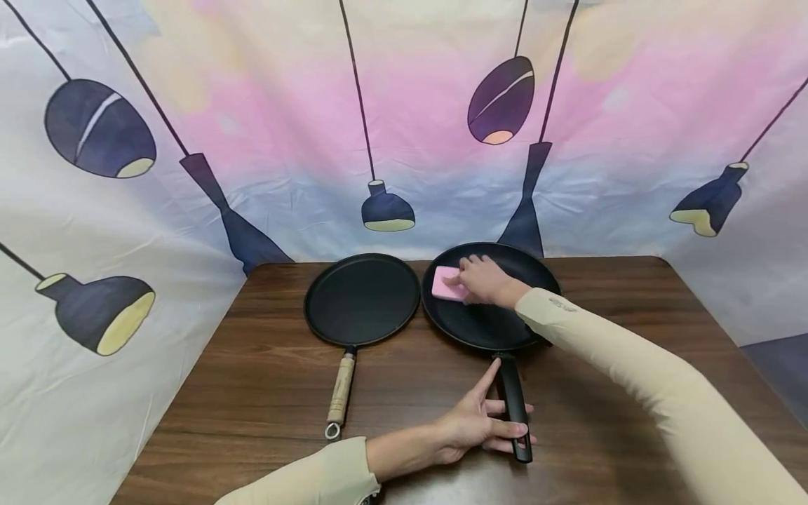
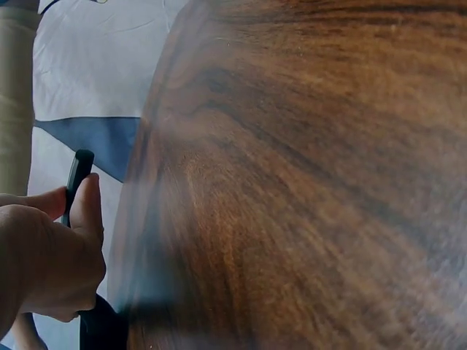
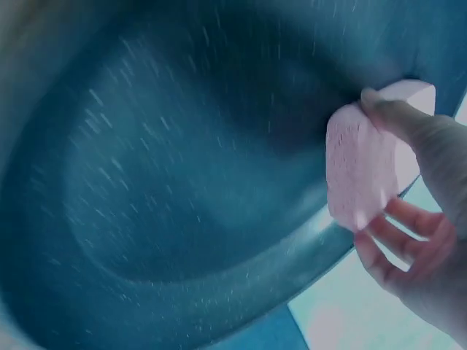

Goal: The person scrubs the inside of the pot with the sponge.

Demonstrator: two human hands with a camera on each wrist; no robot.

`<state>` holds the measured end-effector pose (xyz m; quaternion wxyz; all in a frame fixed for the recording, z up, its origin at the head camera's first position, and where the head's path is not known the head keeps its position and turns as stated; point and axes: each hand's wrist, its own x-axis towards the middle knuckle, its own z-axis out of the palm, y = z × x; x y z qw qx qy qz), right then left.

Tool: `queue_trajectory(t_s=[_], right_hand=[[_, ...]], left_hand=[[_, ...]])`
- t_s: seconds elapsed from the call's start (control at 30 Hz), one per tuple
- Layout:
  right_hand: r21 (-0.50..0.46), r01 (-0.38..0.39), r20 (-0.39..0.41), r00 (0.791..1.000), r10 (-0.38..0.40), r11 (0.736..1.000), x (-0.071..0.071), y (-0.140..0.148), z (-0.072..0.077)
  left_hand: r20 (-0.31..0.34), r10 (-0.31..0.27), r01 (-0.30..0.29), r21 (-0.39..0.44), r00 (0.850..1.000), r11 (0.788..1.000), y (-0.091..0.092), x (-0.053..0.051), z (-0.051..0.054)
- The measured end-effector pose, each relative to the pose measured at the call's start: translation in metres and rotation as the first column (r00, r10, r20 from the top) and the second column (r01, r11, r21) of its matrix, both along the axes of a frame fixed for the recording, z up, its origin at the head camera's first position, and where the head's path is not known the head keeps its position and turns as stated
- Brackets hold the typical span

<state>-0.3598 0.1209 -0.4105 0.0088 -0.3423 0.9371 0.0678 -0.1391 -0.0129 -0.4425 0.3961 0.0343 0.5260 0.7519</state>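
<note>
My right hand [image 1: 487, 279] grips a pink sponge [image 1: 445, 283] against the left inner side of a black frying pan [image 1: 492, 326]. Up close in the right wrist view, thumb and fingers hold the sponge [image 3: 361, 160] from opposite sides, and small pale specks or droplets dot the pan [image 3: 168, 182]. Below the pan, my left hand [image 1: 470, 426] holds its black handle [image 1: 513, 393], thumb and fingers on either side of it. The handle's end [image 2: 79, 169] shows between thumb and finger in the left wrist view.
A flat black griddle pan [image 1: 362, 298] with a pale wooden handle [image 1: 341, 389] lies just left of the frying pan. Both rest on a brown wooden table [image 1: 252, 365]. A cloth printed with lamps [image 1: 290, 126] hangs behind the table's back edge.
</note>
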Motion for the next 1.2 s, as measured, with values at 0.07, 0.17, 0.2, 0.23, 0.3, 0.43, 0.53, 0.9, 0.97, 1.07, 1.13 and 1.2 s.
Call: queue_trajectory(t_s=[0.07, 0.17, 0.2, 0.23, 0.3, 0.43, 0.53, 0.9, 0.97, 1.07, 1.13, 1.2], right_hand=[[0.043, 0.072, -0.035, 0.997, -0.07, 0.996, -0.012, -0.001, 0.001], [0.101, 0.162, -0.099, 0.983, -0.152, 0.982, -0.026, 0.005, 0.004], [0.116, 0.184, -0.122, 0.978, -0.17, 0.976, -0.029, 0.008, 0.006], [0.134, 0.204, -0.146, 0.972, -0.184, 0.97, -0.03, 0.012, 0.008], [0.173, 0.238, -0.193, 0.96, -0.204, 0.956, -0.031, 0.021, 0.014], [0.235, 0.287, -0.196, 0.95, -0.243, 0.929, -0.026, 0.042, 0.025], [0.233, 0.287, -0.103, 0.957, -0.27, 0.929, -0.015, 0.06, 0.033], [0.234, 0.221, 0.561, 0.765, -0.317, 0.947, 0.036, 0.1, 0.065], [0.245, 0.176, 0.613, 0.734, -0.293, 0.953, 0.041, 0.096, 0.067], [0.258, 0.126, 0.669, 0.692, -0.271, 0.958, 0.047, 0.085, 0.07], [0.261, 0.098, 0.705, 0.66, -0.259, 0.96, 0.049, 0.078, 0.07], [0.244, 0.09, 0.751, 0.612, -0.247, 0.966, 0.05, 0.071, 0.068]], left_hand=[[-0.004, 0.007, -0.007, -0.005, 1.0, 1.0, 0.0, 0.001, 0.0], [-0.016, 0.017, -0.017, -0.015, 1.0, 1.0, 0.0, 0.001, 0.001], [-0.022, 0.021, -0.021, -0.019, 1.0, 1.0, 0.0, 0.001, 0.001], [-0.026, 0.022, -0.023, -0.022, 0.999, 1.0, 0.0, 0.001, 0.002], [-0.036, 0.025, -0.026, -0.025, 0.999, 0.999, -0.001, 0.001, 0.002], [-0.046, 0.033, -0.034, -0.023, 0.998, 0.999, -0.002, 0.001, 0.004], [-0.043, 0.037, -0.038, -0.026, 0.998, 0.999, -0.002, 0.003, 0.003], [-0.057, 0.027, -0.029, -0.045, 0.998, 0.999, 0.001, 0.002, 0.002], [-0.058, 0.028, -0.032, -0.056, 0.998, 0.998, 0.001, 0.0, 0.004], [-0.059, 0.028, -0.033, -0.069, 0.998, 0.997, 0.001, 0.0, 0.005], [-0.055, 0.026, -0.03, -0.07, 0.998, 0.997, 0.001, 0.0, 0.006], [-0.043, 0.022, -0.025, -0.067, 0.999, 0.997, 0.001, 0.002, 0.006]])
